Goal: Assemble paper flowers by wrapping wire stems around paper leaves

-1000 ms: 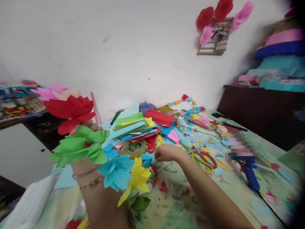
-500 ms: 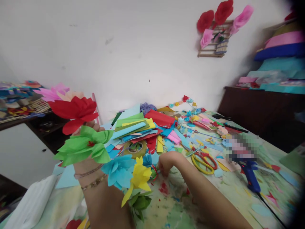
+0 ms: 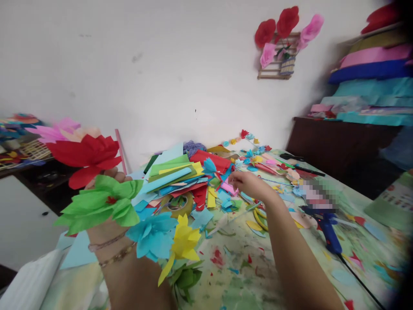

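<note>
Paper flower (image 3: 210, 166), blue, points up-left from right hand (image 3: 248, 184), long axis slanting.

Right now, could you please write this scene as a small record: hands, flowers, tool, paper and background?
left hand: fingers curled behind red flower and green flower; grip mostly hidden
right hand: appears to hold small blue flower
near left wrist: larger blue flower, yellow flower
tool: blue glue gun, right of right hand
paper: coloured stack, tape roll in front
background: slatted rack with red and pink blooms
</note>
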`<state>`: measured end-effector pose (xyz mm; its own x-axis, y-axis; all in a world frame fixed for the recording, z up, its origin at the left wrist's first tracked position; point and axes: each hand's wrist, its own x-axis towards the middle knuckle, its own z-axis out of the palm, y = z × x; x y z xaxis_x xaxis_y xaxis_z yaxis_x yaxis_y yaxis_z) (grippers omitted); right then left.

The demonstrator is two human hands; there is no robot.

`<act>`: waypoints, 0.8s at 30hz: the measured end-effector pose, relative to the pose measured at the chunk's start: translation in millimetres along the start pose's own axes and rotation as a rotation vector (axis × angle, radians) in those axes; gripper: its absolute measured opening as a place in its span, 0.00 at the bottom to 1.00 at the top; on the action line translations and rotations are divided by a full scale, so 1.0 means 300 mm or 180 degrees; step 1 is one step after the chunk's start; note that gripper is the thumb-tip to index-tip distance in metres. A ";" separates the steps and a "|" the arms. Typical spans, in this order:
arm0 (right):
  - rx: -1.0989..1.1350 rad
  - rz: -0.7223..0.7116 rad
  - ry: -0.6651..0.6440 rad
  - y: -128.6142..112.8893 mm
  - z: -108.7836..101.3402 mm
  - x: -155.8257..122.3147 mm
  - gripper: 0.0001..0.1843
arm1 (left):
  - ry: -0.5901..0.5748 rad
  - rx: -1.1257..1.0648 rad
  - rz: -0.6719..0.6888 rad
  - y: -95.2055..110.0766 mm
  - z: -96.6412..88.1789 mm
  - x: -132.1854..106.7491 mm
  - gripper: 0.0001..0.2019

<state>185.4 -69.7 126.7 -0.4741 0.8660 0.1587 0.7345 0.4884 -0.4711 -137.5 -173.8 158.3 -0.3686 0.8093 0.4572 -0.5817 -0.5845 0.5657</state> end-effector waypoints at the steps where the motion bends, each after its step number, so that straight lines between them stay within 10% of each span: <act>1: -0.0033 0.0017 0.0342 0.001 -0.013 0.000 0.15 | -0.0017 0.0014 0.0009 -0.001 0.003 -0.001 0.13; 6: -0.0187 -0.0052 0.1278 -0.017 0.070 0.071 0.24 | -0.0125 0.0097 0.0129 -0.006 0.006 0.001 0.13; 14: -0.0433 -0.0453 0.0174 0.032 0.378 0.159 0.14 | 0.0110 0.0256 0.0001 -0.003 0.017 0.003 0.14; 24: 0.0002 -0.0254 -0.0261 0.143 0.333 0.168 0.26 | 0.0369 -0.0296 -0.0089 -0.005 0.005 0.018 0.12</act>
<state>144.5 -15.7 27.9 -0.5692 0.8128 0.1243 0.6926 0.5554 -0.4603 -137.3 -168.7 160.9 -0.4296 0.8295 0.3568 -0.6556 -0.5582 0.5084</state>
